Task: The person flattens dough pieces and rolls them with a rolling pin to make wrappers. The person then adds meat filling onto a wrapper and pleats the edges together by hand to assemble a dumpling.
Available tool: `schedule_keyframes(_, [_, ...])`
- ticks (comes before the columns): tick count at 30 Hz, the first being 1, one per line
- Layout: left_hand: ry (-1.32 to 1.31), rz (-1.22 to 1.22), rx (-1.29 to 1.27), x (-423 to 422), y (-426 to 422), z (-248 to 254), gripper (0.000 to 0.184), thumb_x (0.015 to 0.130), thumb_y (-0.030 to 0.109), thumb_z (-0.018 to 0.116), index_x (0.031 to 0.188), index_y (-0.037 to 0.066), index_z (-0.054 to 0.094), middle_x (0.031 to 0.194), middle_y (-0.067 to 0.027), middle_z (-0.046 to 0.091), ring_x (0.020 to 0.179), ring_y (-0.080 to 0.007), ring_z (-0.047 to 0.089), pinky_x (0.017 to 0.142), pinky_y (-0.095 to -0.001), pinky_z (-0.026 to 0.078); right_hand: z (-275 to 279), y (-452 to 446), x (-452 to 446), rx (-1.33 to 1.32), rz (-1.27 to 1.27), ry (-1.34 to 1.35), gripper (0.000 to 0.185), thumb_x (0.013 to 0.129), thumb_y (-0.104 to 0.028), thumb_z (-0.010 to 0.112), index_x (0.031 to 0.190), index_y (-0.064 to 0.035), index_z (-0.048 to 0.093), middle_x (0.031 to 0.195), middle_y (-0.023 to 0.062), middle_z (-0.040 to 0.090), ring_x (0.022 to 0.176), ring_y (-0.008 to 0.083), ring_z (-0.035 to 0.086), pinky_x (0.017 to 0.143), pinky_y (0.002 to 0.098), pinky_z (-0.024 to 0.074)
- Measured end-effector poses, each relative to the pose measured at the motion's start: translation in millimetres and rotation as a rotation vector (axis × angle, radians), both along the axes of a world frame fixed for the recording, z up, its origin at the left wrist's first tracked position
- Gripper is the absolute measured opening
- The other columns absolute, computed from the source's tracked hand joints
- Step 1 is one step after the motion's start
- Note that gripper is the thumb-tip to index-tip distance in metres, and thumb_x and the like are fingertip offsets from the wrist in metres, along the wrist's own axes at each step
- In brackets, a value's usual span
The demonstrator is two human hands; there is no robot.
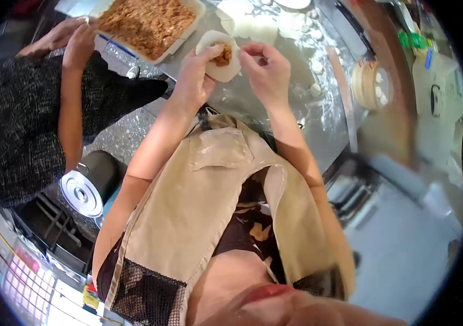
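Observation:
A round, thin dough wrapper [230, 71] with a clump of reddish-brown filling [222, 56] at its middle rests in my left hand [198, 73], whose thumb lies over the wrapper beside the filling. My right hand [267, 70] is at the wrapper's right edge, with thumb and index finger pinched together there and the other fingers curled. To the upper left of my hands is a rectangular white tray [173, 54] full of the same chopped filling [147, 24].
A co-worker [19, 119] in dark clothing stands at the left, hands near the tray. Round dough pieces [315, 89] lie on the floured metal table [296, 133]. At the right are a bamboo steamer [365, 86] and a long stick [342, 92]. A lidded pot [81, 194] stands lower left.

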State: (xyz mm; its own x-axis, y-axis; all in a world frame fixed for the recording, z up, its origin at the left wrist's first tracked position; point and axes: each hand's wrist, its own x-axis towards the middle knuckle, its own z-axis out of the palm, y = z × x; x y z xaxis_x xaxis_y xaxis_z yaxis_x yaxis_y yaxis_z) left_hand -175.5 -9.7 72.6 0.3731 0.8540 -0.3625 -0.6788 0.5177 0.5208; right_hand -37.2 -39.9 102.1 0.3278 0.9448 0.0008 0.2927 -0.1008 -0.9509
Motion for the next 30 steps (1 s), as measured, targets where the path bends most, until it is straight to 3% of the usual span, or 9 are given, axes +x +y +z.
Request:
schedule_keyframes(2, [-0.003,-0.060,0.016,11,-1,2,0.025,0.086,0.009,0.053,0.109,-0.001,0.053,0.101,-0.0100,0.059,0.093,-0.0200,0.059,0.080,-0.0342,0.050,-4,-2,9,0.030,0.003,-0.004,0.011,0.080,-0.007,0.066,0.087,0.0012,0.065,0.074,0.0000,0.063,0.062,0.0037,0.054,0.055,0.0177,0.0434])
schedule_keyframes(5, [0.068,-0.106,-0.008,24,-4,5,0.026,0.086,0.011,0.051,0.110,0.000,0.051,0.103,-0.0100,0.058,0.094,-0.0194,0.058,0.083,-0.0336,0.048,-11,-11,19,0.184,-0.079,-0.143,0.011,0.081,-0.008,0.066,0.087,0.0015,0.065,0.073,-0.0002,0.062,0.061,0.0043,0.054,0.057,0.0179,0.0449])
schedule_keyframes(8, [0.032,-0.164,-0.006,32,-2,5,0.025,0.086,0.010,0.051,0.109,-0.001,0.052,0.103,-0.0102,0.058,0.095,-0.0196,0.058,0.083,-0.0332,0.048,-16,-17,26,0.210,-0.158,-0.013,0.014,0.081,-0.009,0.066,0.089,0.0022,0.065,0.074,0.0006,0.063,0.063,0.0048,0.055,0.058,0.0183,0.0453])
schedule_keyframes(11, [-0.027,-0.180,-0.022,42,-3,6,0.026,0.085,0.008,0.055,0.108,-0.002,0.052,0.101,-0.0113,0.059,0.091,-0.0206,0.060,0.079,-0.0338,0.052,-2,-31,42,0.002,-0.043,-0.132,0.015,0.081,-0.009,0.066,0.091,0.0027,0.065,0.076,0.0026,0.065,0.064,0.0057,0.056,0.059,0.0194,0.0457])
schedule_keyframes(15, [0.021,-0.213,-0.040,50,-8,10,0.024,0.084,0.008,0.056,0.107,-0.001,0.053,0.099,-0.0101,0.060,0.089,-0.0196,0.061,0.077,-0.0331,0.052,6,-40,46,-0.048,-0.071,-0.124,0.016,0.081,-0.010,0.065,0.091,0.0028,0.064,0.077,0.0045,0.066,0.064,0.0061,0.055,0.059,0.0201,0.0453])
schedule_keyframes(20, [0.076,-0.246,0.021,60,-11,16,0.023,0.084,0.007,0.057,0.105,0.000,0.054,0.097,-0.0089,0.060,0.087,-0.0177,0.061,0.074,-0.0323,0.053,7,-40,55,0.170,-0.102,-0.163,0.013,0.079,-0.009,0.065,0.090,-0.0008,0.065,0.078,0.0037,0.067,0.069,0.0076,0.057,0.063,0.0214,0.0446])
schedule_keyframes(24, [0.155,-0.295,0.009,66,-12,22,0.022,0.084,0.008,0.057,0.104,0.000,0.055,0.094,-0.0086,0.061,0.082,-0.0160,0.061,0.071,-0.0304,0.053,10,-43,56,0.081,-0.163,-0.160,0.011,0.079,-0.007,0.064,0.088,-0.0022,0.065,0.080,0.0030,0.067,0.073,0.0087,0.058,0.067,0.0218,0.0443])
schedule_keyframes(26, [0.169,-0.288,-0.012,63,-8,20,0.021,0.084,0.008,0.057,0.104,-0.001,0.055,0.093,-0.0084,0.061,0.080,-0.0156,0.061,0.071,-0.0296,0.053,2,-40,54,0.258,-0.165,-0.250,0.010,0.079,-0.007,0.064,0.088,-0.0025,0.065,0.082,0.0043,0.067,0.074,0.0102,0.059,0.069,0.0224,0.0449])
schedule_keyframes(30, [0.240,-0.391,0.054,60,0,8,0.020,0.085,0.010,0.056,0.103,0.001,0.056,0.092,-0.0061,0.060,0.078,-0.0132,0.060,0.069,-0.0279,0.051,3,-37,60,0.160,-0.097,-0.243,0.011,0.077,-0.005,0.065,0.087,-0.0029,0.065,0.084,0.0057,0.067,0.076,0.0129,0.061,0.072,0.0247,0.0462])
